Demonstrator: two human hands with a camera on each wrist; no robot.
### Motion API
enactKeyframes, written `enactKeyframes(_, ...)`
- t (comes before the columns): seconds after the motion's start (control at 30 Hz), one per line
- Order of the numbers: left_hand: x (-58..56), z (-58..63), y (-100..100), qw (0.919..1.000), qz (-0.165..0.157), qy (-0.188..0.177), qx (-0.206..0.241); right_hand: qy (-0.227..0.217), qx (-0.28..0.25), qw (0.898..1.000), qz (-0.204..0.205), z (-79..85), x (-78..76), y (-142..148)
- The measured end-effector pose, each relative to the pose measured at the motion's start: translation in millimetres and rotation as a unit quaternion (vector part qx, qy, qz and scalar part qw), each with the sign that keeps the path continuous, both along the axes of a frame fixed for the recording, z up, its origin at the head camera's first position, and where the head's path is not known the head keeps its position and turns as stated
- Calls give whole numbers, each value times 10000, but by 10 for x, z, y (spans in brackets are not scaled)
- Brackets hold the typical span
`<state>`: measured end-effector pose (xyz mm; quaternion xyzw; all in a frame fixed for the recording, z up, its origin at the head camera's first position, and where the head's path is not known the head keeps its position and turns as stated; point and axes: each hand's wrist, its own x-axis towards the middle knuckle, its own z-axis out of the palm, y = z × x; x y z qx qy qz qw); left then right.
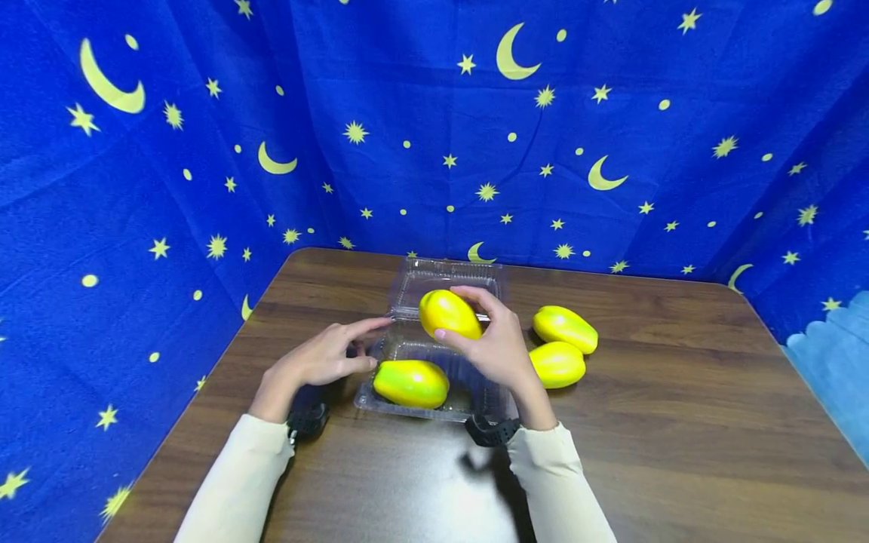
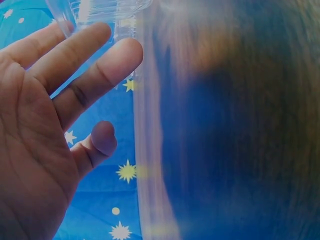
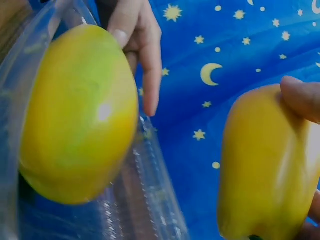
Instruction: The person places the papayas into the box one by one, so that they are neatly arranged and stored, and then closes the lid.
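Note:
My right hand grips a yellow papaya between thumb and fingers, raised over the clear plastic clamshell box. In the right wrist view this held papaya is at the right, with part of my hand around it. A second papaya, yellow with a green tinge, lies in the box's front left part. At the box's left side is my left hand, its fingers extended and spread, fingertips at the rim. The left wrist view shows that hand holding nothing.
Two more yellow papayas, a farther one and a nearer one, lie right of the box. The box's lid is folded back, away from me. Blue star-patterned cloth hangs behind the wooden table and along its left.

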<state>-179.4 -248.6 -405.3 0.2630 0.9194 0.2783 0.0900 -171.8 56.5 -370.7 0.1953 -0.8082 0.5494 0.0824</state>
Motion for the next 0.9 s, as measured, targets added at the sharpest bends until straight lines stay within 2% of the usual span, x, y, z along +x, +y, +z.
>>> enactKeyframes(0.23,6,4,-1,10000,-21,78,2,36,113,9999,-98,-66,-36,-118)
enactKeyframes(0.5,-10,-17,-9,10000,-53,29,38,65,467,9986,-220,-149,-66,-246)
enactKeyframes(0.9,-22,-27,4,9998,-85,-102,161,-52,635,9976,-274,-250,-89,-398)
